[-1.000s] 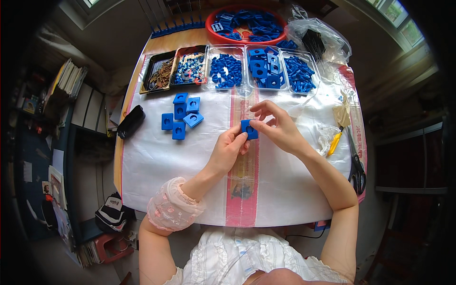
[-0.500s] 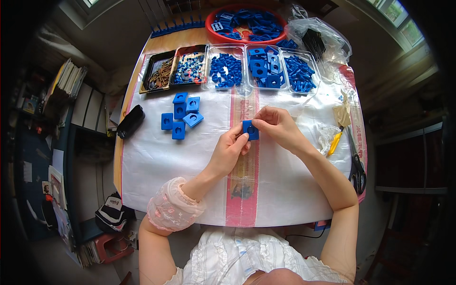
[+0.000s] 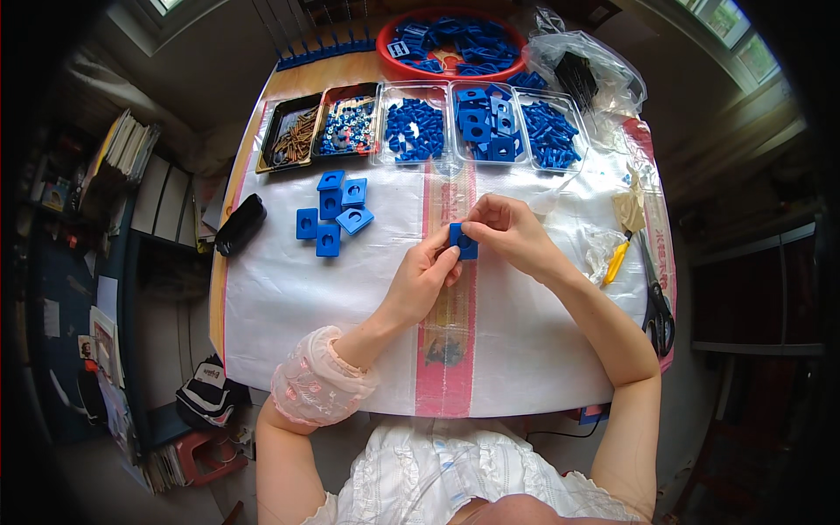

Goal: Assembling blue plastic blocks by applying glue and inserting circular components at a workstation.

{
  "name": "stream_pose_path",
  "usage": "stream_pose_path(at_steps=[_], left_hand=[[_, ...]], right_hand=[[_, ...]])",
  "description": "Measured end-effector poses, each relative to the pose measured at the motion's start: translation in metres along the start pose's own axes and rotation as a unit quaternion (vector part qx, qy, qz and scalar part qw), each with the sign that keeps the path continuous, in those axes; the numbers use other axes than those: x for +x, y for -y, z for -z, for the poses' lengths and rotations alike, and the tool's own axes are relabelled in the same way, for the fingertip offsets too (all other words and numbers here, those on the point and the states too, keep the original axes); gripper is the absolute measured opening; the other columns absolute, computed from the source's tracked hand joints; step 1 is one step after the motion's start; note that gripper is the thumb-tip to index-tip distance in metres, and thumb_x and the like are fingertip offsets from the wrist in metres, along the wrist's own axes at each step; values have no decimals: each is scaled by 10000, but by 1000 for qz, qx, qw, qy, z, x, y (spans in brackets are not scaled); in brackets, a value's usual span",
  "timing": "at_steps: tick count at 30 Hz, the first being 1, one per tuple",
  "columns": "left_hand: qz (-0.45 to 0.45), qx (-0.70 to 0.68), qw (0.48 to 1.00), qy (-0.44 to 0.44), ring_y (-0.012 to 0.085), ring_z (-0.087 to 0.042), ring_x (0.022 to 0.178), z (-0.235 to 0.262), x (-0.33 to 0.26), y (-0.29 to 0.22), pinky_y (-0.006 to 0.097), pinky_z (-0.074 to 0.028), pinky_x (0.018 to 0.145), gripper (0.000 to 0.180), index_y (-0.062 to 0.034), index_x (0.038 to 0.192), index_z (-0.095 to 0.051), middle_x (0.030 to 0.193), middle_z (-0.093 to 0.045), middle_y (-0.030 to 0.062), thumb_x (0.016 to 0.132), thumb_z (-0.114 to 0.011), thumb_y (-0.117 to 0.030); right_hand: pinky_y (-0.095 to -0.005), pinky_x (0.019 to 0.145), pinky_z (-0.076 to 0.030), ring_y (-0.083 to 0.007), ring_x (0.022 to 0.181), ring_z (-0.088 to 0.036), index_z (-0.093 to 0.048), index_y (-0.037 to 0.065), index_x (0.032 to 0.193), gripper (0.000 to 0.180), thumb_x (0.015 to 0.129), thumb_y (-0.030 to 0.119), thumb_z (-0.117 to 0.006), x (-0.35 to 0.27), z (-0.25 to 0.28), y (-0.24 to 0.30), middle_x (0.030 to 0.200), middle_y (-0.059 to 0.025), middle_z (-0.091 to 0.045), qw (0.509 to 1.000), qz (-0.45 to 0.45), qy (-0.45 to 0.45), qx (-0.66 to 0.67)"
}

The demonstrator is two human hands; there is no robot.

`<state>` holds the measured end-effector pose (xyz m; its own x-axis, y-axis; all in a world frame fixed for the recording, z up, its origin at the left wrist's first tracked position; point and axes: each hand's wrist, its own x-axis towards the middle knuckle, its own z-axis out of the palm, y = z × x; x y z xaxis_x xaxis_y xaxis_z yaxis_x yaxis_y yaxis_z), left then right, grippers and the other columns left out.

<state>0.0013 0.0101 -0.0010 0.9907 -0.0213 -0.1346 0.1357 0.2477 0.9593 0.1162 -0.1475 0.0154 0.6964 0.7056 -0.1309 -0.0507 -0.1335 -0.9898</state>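
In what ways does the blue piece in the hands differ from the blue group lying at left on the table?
The held piece is single; the group counts six. The left hand grips the held piece, while the group lies on the white cover. Left and right hands partly hide the held piece; neither covers the group. Both are blue and squarish.

The head view looks from above the person's own eyes, through the left of two side-by-side fisheye lenses, steeply down and forward onto the worktop [image 3: 293, 83]. It is near enough that the white top [image 3: 394, 477] fills the lower edge and the hands [image 3: 418, 278] sit around the middle. Shelves [image 3: 127, 262] and a window [image 3: 733, 44] bend toward the dark round rim.
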Motion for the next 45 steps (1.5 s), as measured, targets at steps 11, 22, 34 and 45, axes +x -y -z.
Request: stream_pose_path(at_steps=[11, 22, 34, 45], left_hand=[[-2, 10, 999, 34, 35, -481, 739, -1, -2, -5, 195, -413, 667, 357, -12, 1354, -531, 852, -543, -32, 1024, -447, -119], [17, 38, 997, 60, 42, -471, 689, 12, 6, -5, 207, -407, 631, 269, -21, 1224, -586, 783, -524, -31, 1008, -447, -103], [48, 44, 991, 113, 16, -433, 707, 23, 8, -9, 181, -381, 648, 219, -45, 1151, -595, 811, -505, -63, 1027, -442, -143], [63, 5, 992, 112, 1, -443, 755, 23, 9, -5, 161, -365, 657, 312, -30, 1302, -559, 856, -514, -70, 1035, -455, -154]], right_hand=[[-231, 720, -524, -82, 767, -652, -691, -17, 913, 152, 864, 124, -720, -4, -1, 7, 837, -52, -706, 1000, 10, -2, 7], [-229, 665, -511, -74, 725, -635, -689, -27, 878, 159, 858, 127, -722, -1, -6, -9, 799, -47, -697, 999, 39, -35, -13], [-214, 590, -465, -55, 661, -582, -653, -15, 825, 150, 844, 120, -716, -5, -24, -21, 728, -32, -656, 988, 104, -110, -11], [-227, 571, -453, -64, 654, -572, -649, -21, 817, 169, 840, 130, -720, -7, -27, -25, 720, -42, -649, 980, 132, -144, -28]])
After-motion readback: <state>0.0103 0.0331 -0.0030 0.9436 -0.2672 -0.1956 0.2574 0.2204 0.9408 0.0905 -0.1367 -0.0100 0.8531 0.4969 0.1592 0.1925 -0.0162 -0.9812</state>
